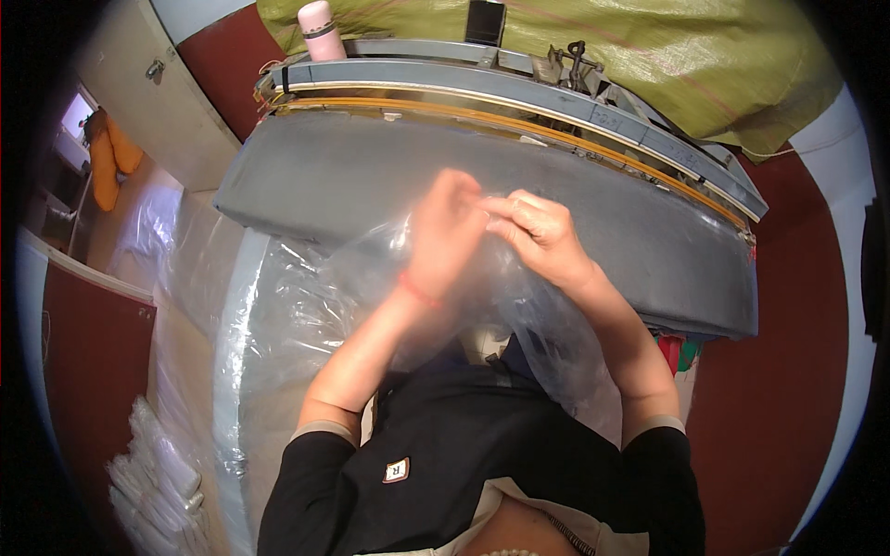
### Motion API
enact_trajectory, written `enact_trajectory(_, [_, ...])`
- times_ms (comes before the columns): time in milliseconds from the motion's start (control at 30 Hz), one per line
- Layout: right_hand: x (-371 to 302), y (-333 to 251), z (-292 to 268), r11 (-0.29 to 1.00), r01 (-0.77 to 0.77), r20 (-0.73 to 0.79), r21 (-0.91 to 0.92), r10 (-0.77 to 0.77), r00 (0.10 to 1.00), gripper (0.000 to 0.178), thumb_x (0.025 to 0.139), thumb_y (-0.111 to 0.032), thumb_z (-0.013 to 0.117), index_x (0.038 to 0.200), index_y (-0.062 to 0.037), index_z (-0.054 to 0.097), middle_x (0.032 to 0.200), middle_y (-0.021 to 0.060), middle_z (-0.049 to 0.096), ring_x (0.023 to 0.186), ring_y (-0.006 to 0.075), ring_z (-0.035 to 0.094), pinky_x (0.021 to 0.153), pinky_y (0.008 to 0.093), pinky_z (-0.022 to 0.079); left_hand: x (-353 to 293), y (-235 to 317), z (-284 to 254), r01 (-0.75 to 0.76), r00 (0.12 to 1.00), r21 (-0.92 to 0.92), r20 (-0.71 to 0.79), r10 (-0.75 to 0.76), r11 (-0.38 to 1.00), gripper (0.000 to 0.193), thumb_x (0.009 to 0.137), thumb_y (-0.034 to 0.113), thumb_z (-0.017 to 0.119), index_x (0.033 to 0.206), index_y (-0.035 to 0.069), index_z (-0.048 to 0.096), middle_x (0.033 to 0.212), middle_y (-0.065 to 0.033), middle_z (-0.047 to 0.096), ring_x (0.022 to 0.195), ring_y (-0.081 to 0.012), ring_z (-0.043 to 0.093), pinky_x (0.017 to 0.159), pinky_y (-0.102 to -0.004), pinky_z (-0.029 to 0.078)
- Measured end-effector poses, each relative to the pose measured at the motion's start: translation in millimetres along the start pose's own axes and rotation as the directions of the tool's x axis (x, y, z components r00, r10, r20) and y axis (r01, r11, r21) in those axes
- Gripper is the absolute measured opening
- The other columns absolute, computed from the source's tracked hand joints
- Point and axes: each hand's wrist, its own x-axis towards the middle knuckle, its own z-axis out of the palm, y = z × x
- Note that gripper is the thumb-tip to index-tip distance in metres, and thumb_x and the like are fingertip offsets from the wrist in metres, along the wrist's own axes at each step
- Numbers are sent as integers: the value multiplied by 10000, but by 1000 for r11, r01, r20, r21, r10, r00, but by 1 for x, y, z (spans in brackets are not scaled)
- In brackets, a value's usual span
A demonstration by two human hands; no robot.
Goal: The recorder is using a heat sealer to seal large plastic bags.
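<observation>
Both arms reach forward over the near edge of a long dark grey padded bench [334, 167]. My right hand [545, 233] is closed in a pinch on clear plastic film [547, 324], which hangs down toward my lap. My left hand [443, 232] is close beside it, fingertips near the same spot, but motion smears its fingers and I cannot see what they grip. More of the film spreads below and to the left of this hand, crumpled and shiny. A thin red band circles my left wrist.
A metal frame with a long orange strip [445, 108] runs along the bench's far side. On it stands a pink bottle [321, 32]. Behind hangs a yellow-green woven sheet [667, 56]. Folded clear plastic [162, 473] is piled at lower left. A door [153, 83] stands at far left.
</observation>
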Motion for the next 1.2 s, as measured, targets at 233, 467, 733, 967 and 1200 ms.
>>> enact_trajectory(233, [46,35,-32,997,78,-387,-7,-75,919,106,850,-107,486,820,-30,551,729,32,550,710,115,518,636,224,417,-88,-18,-43,-340,905,484,401,140,806,422,681,145,658,1028,20,454,946,-120,522,828,-266,523,722,-318,417])
enact_trajectory(467, [30,96,-98,961,-263,-620,-82,157,768,186,891,-207,429,919,-44,516,831,26,550,772,117,499,716,239,398,-170,-81,-114,56,662,552,603,-445,832,125,750,146,548,837,56,535,655,-123,553,631,-249,565,566,-327,422])
enact_trajectory(733, [-266,159,-343,463,-769,-864,-440,17,504,259,861,-202,446,983,-5,561,986,132,577,929,229,532,836,313,394,-183,-90,-321,-70,265,951,310,-913,302,174,722,156,560,879,87,589,838,-124,615,775,-288,587,673,-355,452])
enact_trajectory(967, [-425,102,-422,328,-933,-979,-148,82,184,350,877,-275,431,1037,19,532,989,126,579,899,224,530,810,314,397,8,-29,-447,153,900,904,-295,-321,-400,195,764,167,467,875,107,615,870,-159,591,811,-328,575,687,-408,459])
enact_trajectory(1200, [-398,123,-421,61,-975,-976,-216,14,217,403,873,-350,421,1008,14,529,981,179,569,900,314,533,770,365,404,199,67,-266,-119,433,944,-229,872,307,270,730,281,641,704,37,527,592,-85,530,508,-235,494,527,-337,427])
